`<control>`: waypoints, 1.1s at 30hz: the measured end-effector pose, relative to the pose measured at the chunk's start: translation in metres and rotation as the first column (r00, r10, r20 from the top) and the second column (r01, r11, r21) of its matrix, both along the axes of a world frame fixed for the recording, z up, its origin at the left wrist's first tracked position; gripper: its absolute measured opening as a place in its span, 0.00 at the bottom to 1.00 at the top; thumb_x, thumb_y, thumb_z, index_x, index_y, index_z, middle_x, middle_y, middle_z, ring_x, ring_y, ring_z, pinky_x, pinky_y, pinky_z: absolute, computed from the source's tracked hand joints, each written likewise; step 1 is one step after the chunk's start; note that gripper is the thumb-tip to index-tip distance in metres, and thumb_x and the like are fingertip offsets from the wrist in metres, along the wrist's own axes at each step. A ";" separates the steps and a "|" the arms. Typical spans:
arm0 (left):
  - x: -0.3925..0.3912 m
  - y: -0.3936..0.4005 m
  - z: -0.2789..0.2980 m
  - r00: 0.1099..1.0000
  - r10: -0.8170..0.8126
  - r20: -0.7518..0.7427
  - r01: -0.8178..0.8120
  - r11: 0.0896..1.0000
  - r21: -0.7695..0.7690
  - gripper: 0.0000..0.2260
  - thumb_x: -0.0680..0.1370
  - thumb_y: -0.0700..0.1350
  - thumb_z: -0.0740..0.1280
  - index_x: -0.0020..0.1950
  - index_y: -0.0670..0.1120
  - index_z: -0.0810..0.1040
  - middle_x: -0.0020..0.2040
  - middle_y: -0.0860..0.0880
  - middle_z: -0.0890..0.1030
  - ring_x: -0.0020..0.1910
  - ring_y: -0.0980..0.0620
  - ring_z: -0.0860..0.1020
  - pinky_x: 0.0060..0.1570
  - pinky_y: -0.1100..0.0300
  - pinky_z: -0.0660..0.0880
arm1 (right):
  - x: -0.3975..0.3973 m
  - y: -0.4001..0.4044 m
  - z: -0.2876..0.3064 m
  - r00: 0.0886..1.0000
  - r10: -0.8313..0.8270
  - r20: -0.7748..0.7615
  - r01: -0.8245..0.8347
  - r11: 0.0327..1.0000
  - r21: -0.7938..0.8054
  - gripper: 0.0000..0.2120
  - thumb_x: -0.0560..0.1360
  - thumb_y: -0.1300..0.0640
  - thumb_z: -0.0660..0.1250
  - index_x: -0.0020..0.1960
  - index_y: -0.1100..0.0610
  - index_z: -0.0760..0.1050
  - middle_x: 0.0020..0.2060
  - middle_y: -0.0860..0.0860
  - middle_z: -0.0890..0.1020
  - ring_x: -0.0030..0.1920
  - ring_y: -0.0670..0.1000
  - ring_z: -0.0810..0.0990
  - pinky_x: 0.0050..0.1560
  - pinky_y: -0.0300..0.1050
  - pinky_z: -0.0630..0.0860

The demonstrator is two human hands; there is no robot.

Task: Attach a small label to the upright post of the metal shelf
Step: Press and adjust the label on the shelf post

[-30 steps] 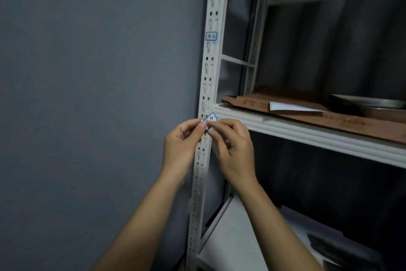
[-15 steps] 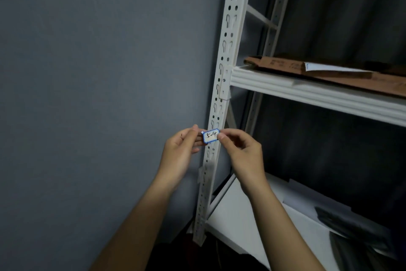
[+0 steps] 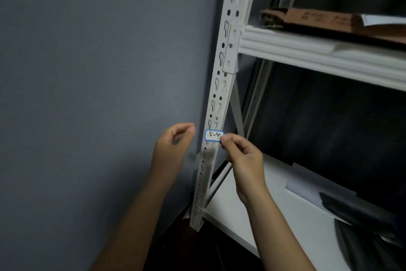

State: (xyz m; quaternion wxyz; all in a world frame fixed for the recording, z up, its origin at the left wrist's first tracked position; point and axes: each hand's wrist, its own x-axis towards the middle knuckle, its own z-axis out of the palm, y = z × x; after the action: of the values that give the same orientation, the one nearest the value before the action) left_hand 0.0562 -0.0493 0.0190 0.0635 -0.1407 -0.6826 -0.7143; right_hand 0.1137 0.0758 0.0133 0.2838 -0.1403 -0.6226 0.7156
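Observation:
A small white label (image 3: 213, 135) with a blue border and the handwriting "5-4" lies across the white perforated upright post (image 3: 222, 77) of the metal shelf, well below the shelf beam. My right hand (image 3: 243, 156) pinches the label's right end with thumb and fingertip, its other fingers curled. My left hand (image 3: 173, 145) hovers just left of the post, apart from the label, with fingers curled towards the thumb and nothing in them.
A grey wall (image 3: 98, 73) fills the left side. A white shelf beam (image 3: 318, 55) carries brown cardboard (image 3: 325, 21). The lower white shelf board (image 3: 274, 209) holds a dark object (image 3: 362, 222) at the right. A diagonal brace (image 3: 237, 106) runs behind the post.
The view has dropped lower along the post. My left hand has let go of the label and drawn back to the left; my right hand still holds the label against the post.

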 end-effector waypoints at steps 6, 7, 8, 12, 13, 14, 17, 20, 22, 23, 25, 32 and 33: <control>-0.015 0.007 -0.014 0.998 -0.029 0.054 0.032 0.998 -0.062 0.07 0.75 0.46 0.69 0.40 0.59 0.81 0.51 0.61 0.78 0.53 0.67 0.75 0.52 0.68 0.68 | -0.010 0.010 -0.008 0.998 0.065 0.013 -0.065 0.998 -0.026 0.06 0.75 0.64 0.68 0.49 0.65 0.80 0.39 0.51 0.83 0.34 0.37 0.77 0.36 0.29 0.71; -0.016 0.007 -0.015 0.997 -0.050 0.065 0.054 0.997 -0.056 0.07 0.76 0.46 0.67 0.42 0.59 0.81 0.50 0.62 0.79 0.52 0.68 0.75 0.52 0.67 0.69 | -0.011 0.011 -0.009 0.997 0.076 0.017 -0.075 0.997 -0.029 0.06 0.75 0.63 0.68 0.49 0.65 0.80 0.39 0.51 0.82 0.34 0.37 0.76 0.35 0.29 0.71; -0.016 0.007 -0.016 0.995 -0.071 0.074 0.074 0.996 -0.040 0.08 0.77 0.46 0.66 0.43 0.58 0.81 0.49 0.63 0.80 0.51 0.68 0.76 0.53 0.65 0.70 | -0.011 0.011 -0.010 0.996 0.084 0.020 -0.083 0.996 -0.029 0.05 0.75 0.63 0.68 0.48 0.64 0.80 0.38 0.51 0.82 0.33 0.37 0.76 0.35 0.30 0.70; -0.014 0.006 -0.016 0.977 -0.154 0.150 0.137 0.984 0.116 0.10 0.81 0.46 0.58 0.52 0.57 0.78 0.46 0.56 0.84 0.50 0.58 0.81 0.52 0.61 0.75 | -0.013 0.014 -0.014 0.997 0.066 0.025 -0.065 0.997 -0.050 0.03 0.74 0.61 0.69 0.45 0.56 0.82 0.38 0.48 0.83 0.39 0.42 0.77 0.41 0.37 0.70; -0.014 0.006 -0.015 0.974 -0.162 0.157 0.140 0.980 0.138 0.09 0.82 0.47 0.58 0.54 0.57 0.77 0.45 0.54 0.84 0.49 0.57 0.81 0.51 0.62 0.75 | -0.013 0.014 -0.014 0.998 0.055 0.025 -0.053 0.996 -0.065 0.04 0.74 0.60 0.69 0.45 0.54 0.82 0.39 0.47 0.83 0.41 0.43 0.77 0.43 0.40 0.70; -0.015 0.006 -0.016 0.975 -0.157 0.158 0.134 0.980 0.148 0.09 0.81 0.47 0.58 0.54 0.56 0.77 0.44 0.54 0.84 0.48 0.57 0.82 0.50 0.63 0.75 | -0.013 0.014 -0.014 0.999 0.044 0.024 -0.042 0.996 -0.084 0.04 0.74 0.59 0.69 0.44 0.53 0.82 0.39 0.47 0.84 0.43 0.45 0.77 0.44 0.41 0.70; -0.016 0.008 -0.015 0.982 -0.094 0.167 0.062 0.980 0.187 0.08 0.80 0.48 0.61 0.46 0.51 0.80 0.36 0.55 0.83 0.39 0.58 0.80 0.42 0.66 0.75 | -0.014 0.013 -0.012 0.999 0.029 0.023 -0.026 0.990 -0.139 0.05 0.74 0.59 0.69 0.43 0.53 0.83 0.39 0.48 0.84 0.44 0.48 0.76 0.46 0.44 0.71; -0.020 0.010 -0.017 0.984 -0.058 0.166 0.029 0.984 0.173 0.12 0.80 0.47 0.62 0.39 0.46 0.79 0.28 0.56 0.78 0.30 0.62 0.76 0.35 0.70 0.73 | -0.018 0.013 -0.013 1.000 0.024 0.015 -0.021 0.984 -0.176 0.04 0.75 0.59 0.69 0.45 0.53 0.82 0.42 0.49 0.84 0.46 0.49 0.77 0.46 0.43 0.71; -0.023 0.011 -0.020 0.986 -0.064 0.153 0.040 0.987 0.155 0.13 0.80 0.46 0.61 0.38 0.46 0.78 0.27 0.56 0.77 0.29 0.62 0.75 0.33 0.71 0.72 | -0.021 0.013 -0.014 1.000 0.020 0.021 -0.016 0.984 -0.176 0.04 0.75 0.59 0.68 0.46 0.53 0.82 0.43 0.49 0.84 0.46 0.48 0.77 0.45 0.42 0.71; -0.025 0.012 -0.022 0.986 -0.069 0.149 0.045 0.986 0.159 0.13 0.80 0.46 0.60 0.38 0.46 0.78 0.27 0.56 0.77 0.29 0.62 0.75 0.33 0.71 0.72 | -0.024 0.012 -0.014 1.000 0.019 0.022 -0.015 0.983 -0.182 0.04 0.75 0.59 0.68 0.46 0.53 0.82 0.42 0.48 0.84 0.45 0.47 0.77 0.43 0.41 0.71; -0.031 0.014 -0.027 0.986 -0.080 0.146 0.056 0.985 0.164 0.13 0.81 0.45 0.59 0.39 0.47 0.78 0.29 0.56 0.78 0.31 0.61 0.76 0.35 0.70 0.73 | -0.030 0.011 -0.015 1.000 0.017 0.017 -0.014 0.979 -0.201 0.04 0.75 0.60 0.68 0.45 0.53 0.81 0.40 0.47 0.83 0.42 0.45 0.77 0.41 0.38 0.70; -0.056 0.029 -0.040 0.985 -0.130 0.113 0.103 0.971 0.215 0.13 0.78 0.34 0.61 0.50 0.51 0.77 0.47 0.53 0.81 0.43 0.60 0.79 0.45 0.66 0.75 | -0.058 0.012 -0.027 0.998 -0.005 -0.064 -0.010 0.970 -0.242 0.04 0.76 0.62 0.66 0.46 0.55 0.80 0.33 0.45 0.81 0.36 0.42 0.76 0.36 0.34 0.70; -0.060 0.032 -0.040 0.983 -0.142 0.113 0.113 0.966 0.232 0.13 0.77 0.33 0.62 0.51 0.51 0.76 0.49 0.52 0.81 0.46 0.59 0.79 0.47 0.66 0.75 | -0.063 0.013 -0.027 0.996 -0.011 -0.085 -0.010 0.969 -0.246 0.04 0.76 0.62 0.66 0.46 0.56 0.79 0.33 0.45 0.81 0.35 0.42 0.76 0.36 0.34 0.70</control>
State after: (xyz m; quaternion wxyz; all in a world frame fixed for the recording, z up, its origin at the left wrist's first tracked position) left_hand -0.0041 -0.0175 -0.0214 -0.0114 -0.1300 -0.5897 -0.7970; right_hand 0.0508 0.0892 -0.0142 0.2908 -0.1440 -0.5162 0.7926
